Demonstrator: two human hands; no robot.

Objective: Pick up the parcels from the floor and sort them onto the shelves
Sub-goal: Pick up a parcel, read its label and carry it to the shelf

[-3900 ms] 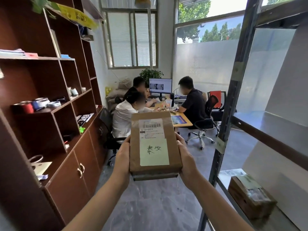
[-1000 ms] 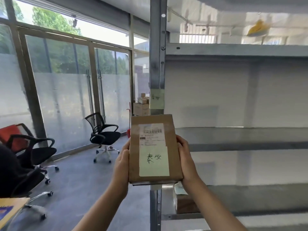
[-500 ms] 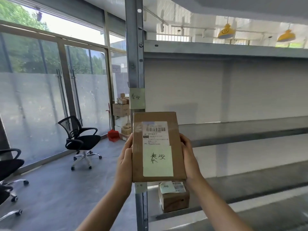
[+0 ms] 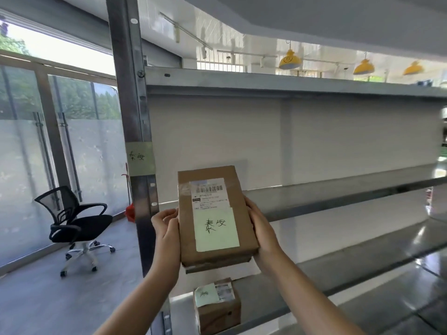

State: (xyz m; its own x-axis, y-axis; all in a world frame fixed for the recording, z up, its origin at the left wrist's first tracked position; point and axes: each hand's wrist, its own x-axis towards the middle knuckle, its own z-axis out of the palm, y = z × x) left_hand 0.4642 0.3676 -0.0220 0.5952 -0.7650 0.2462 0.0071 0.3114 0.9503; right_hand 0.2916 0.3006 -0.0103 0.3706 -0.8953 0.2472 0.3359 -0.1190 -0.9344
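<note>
Parcel [image 4: 215, 218], stiff and likely light cardboard, we grip along its long edges: left hand [image 4: 167, 230] at nine o'clock, right hand [image 4: 263, 230] at three.

Parcel [image 4: 215, 213]: brown cardboard, white barcode label, pale green note [image 4: 216, 229] with black handwriting; matching pale green tag [image 4: 140, 158] on grey metal shelf post [image 4: 130, 112]. Lower box [image 4: 217, 308]: brown, with pale green and white labels. Office chair [image 4: 75, 226] black with silver base; ceiling lamps [image 4: 289, 61] yellow.
</note>
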